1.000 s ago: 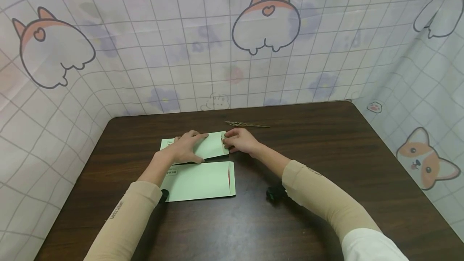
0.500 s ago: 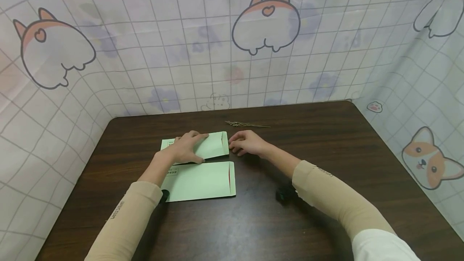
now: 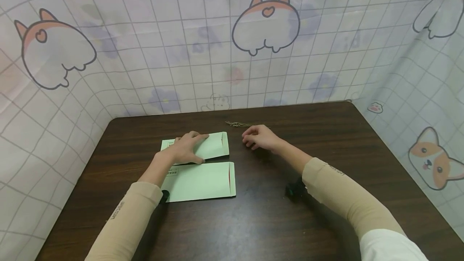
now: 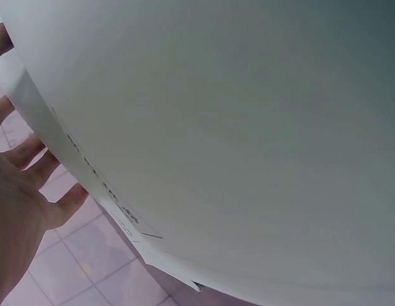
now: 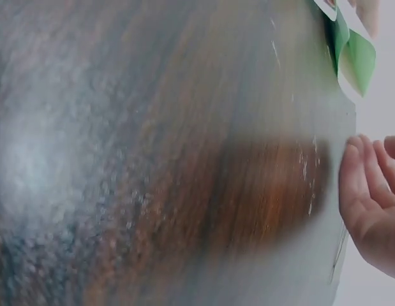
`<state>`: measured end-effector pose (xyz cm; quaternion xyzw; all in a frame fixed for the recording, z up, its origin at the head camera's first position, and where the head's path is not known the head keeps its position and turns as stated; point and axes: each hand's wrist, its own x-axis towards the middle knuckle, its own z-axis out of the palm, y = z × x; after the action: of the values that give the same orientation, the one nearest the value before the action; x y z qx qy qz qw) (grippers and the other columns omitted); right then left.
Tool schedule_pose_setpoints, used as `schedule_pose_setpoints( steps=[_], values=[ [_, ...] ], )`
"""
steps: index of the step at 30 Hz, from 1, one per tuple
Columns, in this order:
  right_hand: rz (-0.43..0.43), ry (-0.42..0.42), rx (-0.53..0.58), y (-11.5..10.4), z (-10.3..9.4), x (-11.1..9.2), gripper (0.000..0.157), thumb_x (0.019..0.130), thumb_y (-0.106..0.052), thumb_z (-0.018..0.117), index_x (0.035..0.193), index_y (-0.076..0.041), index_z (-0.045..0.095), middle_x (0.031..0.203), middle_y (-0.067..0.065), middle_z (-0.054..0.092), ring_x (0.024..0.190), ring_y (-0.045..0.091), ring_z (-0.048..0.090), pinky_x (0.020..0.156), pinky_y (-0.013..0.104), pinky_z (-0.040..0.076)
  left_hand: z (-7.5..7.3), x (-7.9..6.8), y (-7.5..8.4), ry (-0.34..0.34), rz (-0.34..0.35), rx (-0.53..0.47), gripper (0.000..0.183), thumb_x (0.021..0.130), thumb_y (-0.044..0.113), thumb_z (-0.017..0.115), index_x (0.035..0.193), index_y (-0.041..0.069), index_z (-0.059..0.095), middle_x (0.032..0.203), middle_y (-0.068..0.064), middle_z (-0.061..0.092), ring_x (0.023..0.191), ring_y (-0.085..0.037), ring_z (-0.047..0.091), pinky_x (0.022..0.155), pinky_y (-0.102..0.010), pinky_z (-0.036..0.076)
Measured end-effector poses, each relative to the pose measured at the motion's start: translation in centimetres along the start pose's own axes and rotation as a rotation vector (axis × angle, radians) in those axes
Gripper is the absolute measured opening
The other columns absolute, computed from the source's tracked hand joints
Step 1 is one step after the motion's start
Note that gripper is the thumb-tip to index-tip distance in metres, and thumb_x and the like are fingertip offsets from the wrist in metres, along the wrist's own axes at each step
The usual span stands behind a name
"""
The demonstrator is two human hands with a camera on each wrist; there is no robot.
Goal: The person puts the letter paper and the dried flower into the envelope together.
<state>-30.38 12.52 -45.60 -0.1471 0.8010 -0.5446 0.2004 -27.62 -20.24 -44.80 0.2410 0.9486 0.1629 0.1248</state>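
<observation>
In the head view my left hand [image 3: 185, 149] rests with spread fingers on the far pale green envelope [image 3: 213, 147], whose flap end points right. A second pale green envelope [image 3: 201, 182] lies just in front, a thin red line showing at its flap. My right hand [image 3: 262, 137] is off to the right of the envelopes, fingers loosely bent and nothing held. Close behind it lies a dried grass sprig [image 3: 236, 124], its stem partly covered by the hand. The right wrist view shows the green open end of an envelope [image 5: 360, 60] beyond my fingertips [image 5: 354, 143].
The dark wooden table [image 3: 261, 220] reaches back to a curtain [image 3: 203, 71] printed with a grid and corgis. A black wrist device [image 3: 295, 189] sits under the right forearm, and another [image 3: 165, 195] beside the left wrist.
My right hand has left the far envelope's flap end and moved right, toward the sprig. The left hand and both envelopes have stayed in place.
</observation>
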Motion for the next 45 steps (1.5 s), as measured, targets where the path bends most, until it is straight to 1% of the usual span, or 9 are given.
schedule_pose_setpoints(
  steps=[6, 12, 16, 21, 26, 29, 34, 40, 45],
  values=[
    [-0.021, 0.142, 0.012, 0.1, -0.9, -0.1, 0.029, 0.106, -0.01, 0.055, 0.125, 0.011, 0.063, 0.115, 0.024, 0.069, 0.097, 0.031, 0.067, 0.082, 0.04, 0.058, 0.1, 0.0, 0.0, 0.002, 0.0, -0.002, 0.091, 0.086, 0.034, 0.083, 0.162, 0.018, 0.035, 0.151, -0.019, 0.039, 0.138, -0.039, 0.04, 0.107, -0.072, 0.023],
    [0.03, 0.274, -0.04, 0.3, -1.7, 0.0, 0.03, 0.105, -0.012, 0.056, 0.127, 0.007, 0.064, 0.117, 0.02, 0.068, 0.096, 0.031, 0.067, 0.08, 0.039, 0.057, 0.1, 0.1, 0.0, 0.007, 0.0, 0.001, 0.091, 0.085, 0.035, 0.083, 0.162, 0.018, 0.035, 0.151, -0.019, 0.039, 0.138, -0.039, 0.04, 0.107, -0.071, 0.024],
    [0.049, 0.314, -0.049, 0.5, -2.1, 0.1, 0.03, 0.106, -0.013, 0.056, 0.127, 0.005, 0.065, 0.122, 0.019, 0.065, 0.099, 0.033, 0.066, 0.082, 0.04, 0.057, 0.2, 0.1, -0.1, 0.002, -0.004, -0.001, 0.092, 0.086, 0.035, 0.083, 0.162, 0.019, 0.035, 0.151, -0.018, 0.039, 0.138, -0.039, 0.04, 0.108, -0.072, 0.023],
    [0.05, 0.313, -0.067, 0.6, -2.4, 0.4, 0.03, 0.106, -0.013, 0.056, 0.129, 0.004, 0.065, 0.122, 0.019, 0.064, 0.099, 0.032, 0.065, 0.08, 0.037, 0.057, 0.2, 0.1, -0.1, 0.004, -0.007, 0.001, 0.092, 0.086, 0.035, 0.083, 0.162, 0.019, 0.035, 0.152, -0.018, 0.039, 0.139, -0.039, 0.04, 0.108, -0.073, 0.022],
    [0.012, 0.29, -0.184, 1.0, -2.4, 0.9, 0.033, 0.106, -0.014, 0.055, 0.134, 0.002, 0.063, 0.122, 0.02, 0.064, 0.093, 0.031, 0.067, 0.075, 0.035, 0.057, 0.2, 0.1, 0.0, 0.002, -0.007, -0.001, 0.091, 0.086, 0.035, 0.083, 0.162, 0.018, 0.035, 0.152, -0.019, 0.039, 0.139, -0.04, 0.039, 0.108, -0.073, 0.022],
    [-0.007, 0.28, -0.28, 1.0, -2.3, 1.2, 0.036, 0.106, -0.015, 0.055, 0.136, 0.002, 0.062, 0.131, 0.022, 0.06, 0.104, 0.036, 0.065, 0.084, 0.043, 0.056, 0.1, 0.0, 0.1, -0.002, -0.01, -0.006, 0.091, 0.086, 0.035, 0.083, 0.162, 0.018, 0.035, 0.152, -0.019, 0.038, 0.139, -0.039, 0.039, 0.108, -0.072, 0.021],
    [-0.018, 0.258, -0.468, 0.6, -2.2, 1.9, 0.041, 0.104, -0.017, 0.057, 0.139, 0.005, 0.059, 0.143, 0.027, 0.047, 0.132, 0.043, 0.046, 0.106, 0.054, 0.041, 0.1, -0.1, 0.1, 0.002, -0.01, -0.002, 0.091, 0.086, 0.035, 0.082, 0.162, 0.019, 0.035, 0.151, -0.018, 0.039, 0.139, -0.039, 0.039, 0.108, -0.072, 0.022],
    [-0.024, 0.209, -0.607, 0.4, -2.1, 2.6, 0.044, 0.103, -0.016, 0.058, 0.139, 0.009, 0.057, 0.139, 0.03, 0.05, 0.125, 0.042, 0.05, 0.102, 0.053, 0.043, 0.1, -0.1, 0.1, 0.0, -0.009, -0.003, 0.091, 0.086, 0.035, 0.083, 0.162, 0.018, 0.035, 0.151, -0.018, 0.039, 0.139, -0.039, 0.04, 0.108, -0.071, 0.023],
    [-0.029, 0.168, -0.653, 0.5, -1.9, 2.7, 0.041, 0.104, -0.014, 0.057, 0.136, 0.01, 0.059, 0.138, 0.029, 0.052, 0.13, 0.043, 0.049, 0.105, 0.052, 0.043, 0.2, -0.1, 0.0, 0.003, -0.005, -0.004, 0.091, 0.086, 0.035, 0.082, 0.162, 0.018, 0.036, 0.152, -0.019, 0.039, 0.139, -0.039, 0.04, 0.107, -0.071, 0.023]
  ],
)
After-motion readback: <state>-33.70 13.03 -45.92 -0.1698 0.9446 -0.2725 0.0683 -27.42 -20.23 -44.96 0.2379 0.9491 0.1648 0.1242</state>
